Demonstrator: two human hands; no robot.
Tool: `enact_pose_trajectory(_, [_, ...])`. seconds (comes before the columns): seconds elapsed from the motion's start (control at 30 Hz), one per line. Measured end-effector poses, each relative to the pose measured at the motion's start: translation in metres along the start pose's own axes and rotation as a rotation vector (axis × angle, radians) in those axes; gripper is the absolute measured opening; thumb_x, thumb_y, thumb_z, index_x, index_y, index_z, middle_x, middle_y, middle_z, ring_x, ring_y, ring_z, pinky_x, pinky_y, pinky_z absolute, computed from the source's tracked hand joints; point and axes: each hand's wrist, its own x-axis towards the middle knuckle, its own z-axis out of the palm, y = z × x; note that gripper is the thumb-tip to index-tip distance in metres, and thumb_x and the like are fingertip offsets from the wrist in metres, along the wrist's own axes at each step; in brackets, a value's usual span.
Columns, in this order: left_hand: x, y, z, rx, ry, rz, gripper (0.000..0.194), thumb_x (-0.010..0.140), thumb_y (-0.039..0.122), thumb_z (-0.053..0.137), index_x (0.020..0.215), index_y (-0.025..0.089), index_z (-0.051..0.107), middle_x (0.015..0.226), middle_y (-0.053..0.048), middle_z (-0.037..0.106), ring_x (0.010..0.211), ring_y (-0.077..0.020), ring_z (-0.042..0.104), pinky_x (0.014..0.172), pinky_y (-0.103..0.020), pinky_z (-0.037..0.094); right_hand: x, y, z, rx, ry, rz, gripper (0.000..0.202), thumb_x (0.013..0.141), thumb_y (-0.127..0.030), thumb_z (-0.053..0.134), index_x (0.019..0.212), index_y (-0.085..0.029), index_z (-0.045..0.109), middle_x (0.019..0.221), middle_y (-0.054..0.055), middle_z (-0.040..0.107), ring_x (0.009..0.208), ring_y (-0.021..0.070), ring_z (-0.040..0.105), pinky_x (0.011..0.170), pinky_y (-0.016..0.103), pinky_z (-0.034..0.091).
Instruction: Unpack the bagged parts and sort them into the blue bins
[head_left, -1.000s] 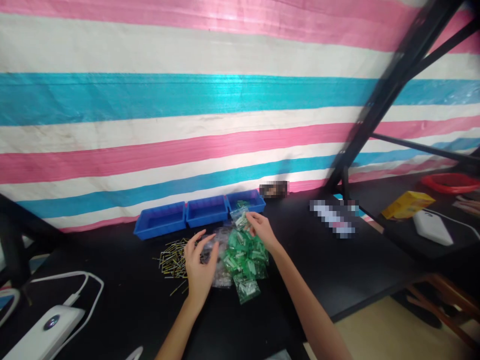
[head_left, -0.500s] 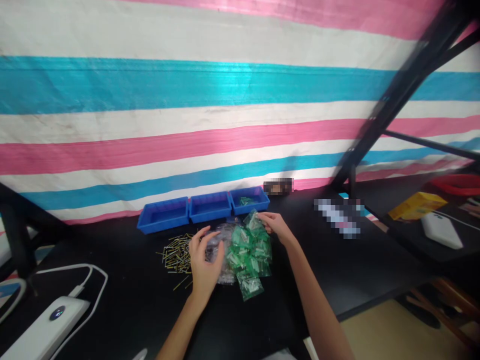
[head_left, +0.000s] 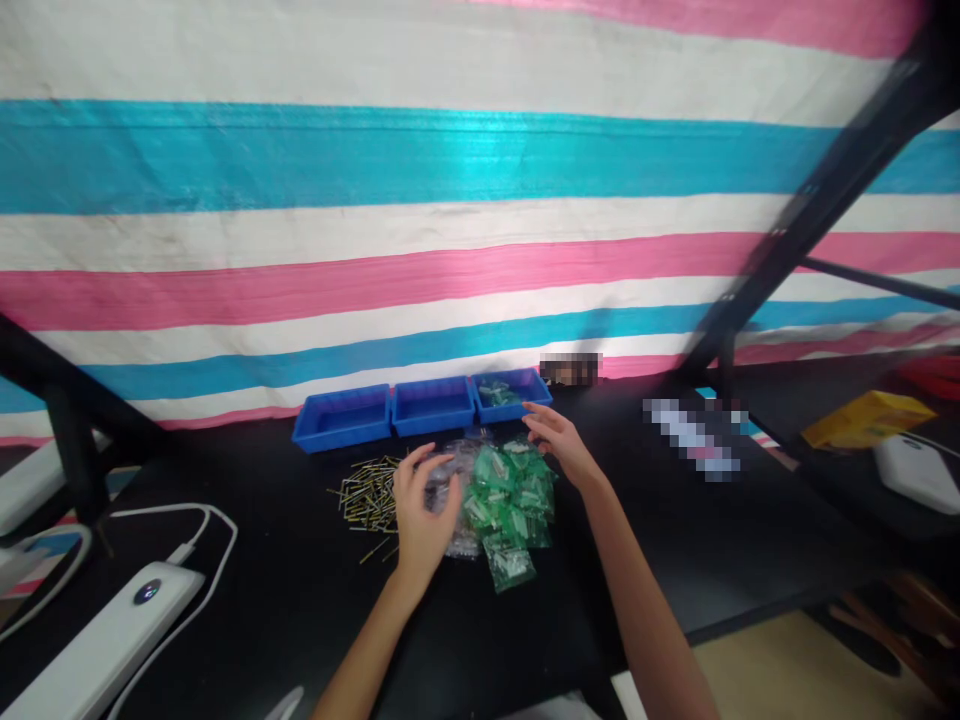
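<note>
My left hand (head_left: 426, 510) curves over a pile of clear plastic bags (head_left: 463, 540), thumb and fingers apart with nothing visible in its grasp. Beside it, to the left, lies a heap of thin gold-and-silver metal pins (head_left: 369, 497). Green plastic packets (head_left: 510, 490) with small pale pieces inside are piled between my two hands. My right hand (head_left: 561, 443) is just in front of the right-hand blue tray (head_left: 517, 410), fingers loosely spread and holding nothing I can see. Greenish packets (head_left: 499, 392) lie inside that tray.
Two more blue trays, the middle one (head_left: 435, 425) and the left one (head_left: 343, 440), stand in the row. A white power bank (head_left: 112, 640) with a cable is at left. Yellow packaging (head_left: 866, 418) and a white device (head_left: 916, 472) lie at right. Black metal supports flank the table.
My right hand has let go of a green packet and drawn slightly back from the tray, which now holds more green plastic. My left hand stays by the clear bags. The view has shifted slightly.
</note>
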Motion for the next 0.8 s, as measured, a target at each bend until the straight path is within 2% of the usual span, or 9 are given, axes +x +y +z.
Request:
enact_pose_trajectory(0.13, [0.000,-0.002,0.000,0.007,-0.003,0.005,0.020,0.075,0.018,0.054,0.094,0.021,0.058,0.109,-0.006,0.050,0.106,-0.0210,0.047,0.094,-0.039,0.035,0.004,0.009,0.001,-0.171,0.044,-0.116,0.037,0.068,-0.038,0.061,0.099,-0.018,0.062,0.081,0.003,0.062,0.060,0.0112,0.055,0.044,0.019,0.038])
enact_pose_trajectory(0.23, [0.000,-0.003,0.001,0.012,-0.001,0.007,0.019,0.075,0.019,0.054,0.093,0.021,0.059,0.108,-0.006,0.050,0.105,-0.0211,0.047,0.093,-0.038,0.036,0.002,0.016,0.008,-0.367,0.012,-0.199,0.036,0.067,-0.037,0.063,0.098,-0.019,0.063,0.088,0.005,0.064,0.075,0.0164,0.059,0.062,0.026,0.046])
enact_pose_trajectory(0.33, [0.001,-0.004,0.002,0.020,-0.009,0.001,0.019,0.075,0.020,0.054,0.093,0.021,0.059,0.108,-0.006,0.050,0.104,-0.0216,0.047,0.093,-0.039,0.036,-0.004,0.020,0.019,-0.533,-0.090,-0.277,0.044,0.066,-0.039,0.065,0.106,-0.022,0.060,0.105,0.006,0.061,0.091,0.0198,0.057,0.078,0.032,0.044])
enact_pose_trajectory(0.43, [0.000,-0.005,0.004,0.021,-0.017,0.015,0.017,0.075,0.020,0.054,0.091,0.021,0.060,0.108,-0.006,0.051,0.103,-0.0218,0.048,0.092,-0.039,0.036,-0.011,0.020,0.028,-0.749,-0.164,-0.325,0.054,0.062,-0.047,0.067,0.110,-0.025,0.058,0.110,0.005,0.059,0.101,0.0234,0.052,0.089,0.039,0.035])
enact_pose_trajectory(0.57, [-0.002,-0.008,0.006,0.025,-0.033,0.026,0.015,0.075,0.021,0.054,0.089,0.021,0.061,0.107,-0.006,0.052,0.103,-0.0221,0.048,0.092,-0.040,0.036,-0.016,0.018,0.032,-0.906,-0.174,-0.312,0.054,0.064,-0.052,0.064,0.111,-0.027,0.057,0.105,0.005,0.060,0.098,0.0240,0.052,0.087,0.039,0.032])
enact_pose_trajectory(0.8, [-0.004,-0.009,0.007,0.035,-0.039,0.044,0.013,0.076,0.022,0.053,0.086,0.020,0.061,0.105,-0.006,0.052,0.102,-0.0221,0.049,0.091,-0.040,0.037,-0.012,0.021,0.027,-0.875,-0.153,-0.333,0.043,0.067,-0.047,0.064,0.103,-0.025,0.060,0.089,0.003,0.063,0.087,0.0203,0.055,0.079,0.033,0.034])
